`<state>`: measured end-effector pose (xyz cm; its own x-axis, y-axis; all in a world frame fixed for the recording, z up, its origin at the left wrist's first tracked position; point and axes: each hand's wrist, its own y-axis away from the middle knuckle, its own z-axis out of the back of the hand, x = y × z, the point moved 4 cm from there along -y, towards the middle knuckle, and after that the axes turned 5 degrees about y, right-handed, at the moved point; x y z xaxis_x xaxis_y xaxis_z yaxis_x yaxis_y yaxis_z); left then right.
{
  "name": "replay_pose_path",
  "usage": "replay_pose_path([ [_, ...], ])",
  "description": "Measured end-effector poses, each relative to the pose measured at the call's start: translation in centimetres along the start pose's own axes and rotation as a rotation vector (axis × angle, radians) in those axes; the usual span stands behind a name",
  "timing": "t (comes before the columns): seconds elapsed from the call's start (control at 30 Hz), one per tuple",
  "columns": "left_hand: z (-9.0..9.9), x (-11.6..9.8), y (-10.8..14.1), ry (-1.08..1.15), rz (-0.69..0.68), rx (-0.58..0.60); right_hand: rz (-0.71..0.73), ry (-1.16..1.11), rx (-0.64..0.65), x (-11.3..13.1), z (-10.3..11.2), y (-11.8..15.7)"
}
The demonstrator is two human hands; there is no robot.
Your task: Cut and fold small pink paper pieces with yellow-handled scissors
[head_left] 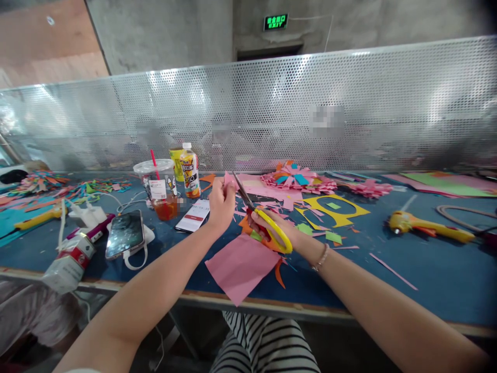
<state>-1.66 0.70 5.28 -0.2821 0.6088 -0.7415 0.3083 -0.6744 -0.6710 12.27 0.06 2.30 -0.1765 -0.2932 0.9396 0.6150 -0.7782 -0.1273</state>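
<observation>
My left hand [222, 203] is closed, pinching a small piece of pink paper [232, 181] whose tip shows above the fingers. In my right hand [272, 228] are scissors [276, 235] with yellow and red handles, their blades pointing up and to the left beside the pink piece. I cannot tell whether the blades touch the paper. Below both hands a larger pink sheet [243, 267] lies on the blue table, its near corner reaching the front edge. Orange and green scraps are partly hidden under my right hand.
Behind the scissors lie pink paper flowers [291, 176] and a yellow cut-out sheet [336, 210]. A glue gun [427, 226] rests at right. To the left stand a drink cup [161, 191] and a bottle [190, 171], with a phone [125, 234] nearer. A perforated metal screen [252, 114] backs the table.
</observation>
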Motion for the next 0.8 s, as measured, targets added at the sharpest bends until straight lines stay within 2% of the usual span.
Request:
replay_pose_path([
  [0.1,-0.10,0.22,0.04,0.001,0.000,-0.034,0.024,0.013,0.009,0.46,-0.03,0.11],
  [0.43,-0.22,-0.02,0.20,0.025,0.037,-0.008,0.003,-0.041,0.046,-0.37,0.01,-0.10],
  [0.8,-0.34,0.39,0.16,0.137,0.038,-0.033,0.011,0.035,0.017,-0.08,0.24,-0.02],
])
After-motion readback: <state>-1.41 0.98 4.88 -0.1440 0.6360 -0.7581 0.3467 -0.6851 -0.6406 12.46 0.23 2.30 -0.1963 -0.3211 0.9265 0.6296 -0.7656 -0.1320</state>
